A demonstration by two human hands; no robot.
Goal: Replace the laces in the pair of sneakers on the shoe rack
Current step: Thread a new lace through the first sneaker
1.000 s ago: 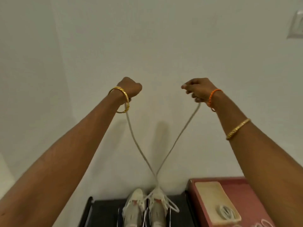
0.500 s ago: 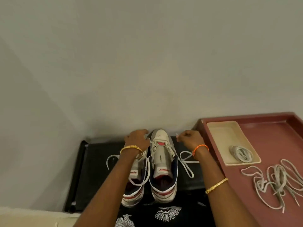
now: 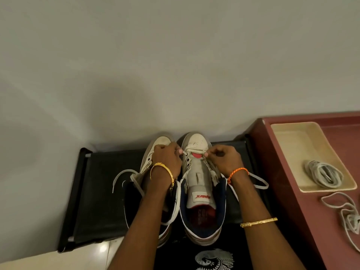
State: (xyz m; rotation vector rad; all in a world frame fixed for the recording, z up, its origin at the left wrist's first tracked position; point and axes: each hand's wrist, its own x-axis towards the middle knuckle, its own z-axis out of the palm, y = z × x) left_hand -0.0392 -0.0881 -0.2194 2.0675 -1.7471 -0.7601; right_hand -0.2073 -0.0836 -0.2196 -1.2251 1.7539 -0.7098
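Note:
Two white, grey and navy sneakers stand toe to the wall on the black shoe rack [image 3: 101, 191]. The right sneaker [image 3: 200, 191] has a white lace through its lowest eyelets only. My left hand [image 3: 167, 160] pinches that lace at the left eyelet near the toe. My right hand [image 3: 224, 158] pinches it at the right eyelet. The lace's loose end [image 3: 257, 181] loops out to the right over the rack. The left sneaker [image 3: 152, 172] is partly hidden under my left forearm, with a loose lace [image 3: 118, 178] trailing to its left.
A maroon surface [image 3: 292, 211] stands right of the rack. On it sits a cream tray [image 3: 292, 145] holding a coiled lace [image 3: 323, 174]. Loose tangled laces [image 3: 346, 217] lie nearer on the maroon surface. A plain wall rises just behind the shoes.
A second ago both hands held the lace ends high against the wall. They have dropped to the right sneaker's toe eyelets, and my view has tilted down onto the rack.

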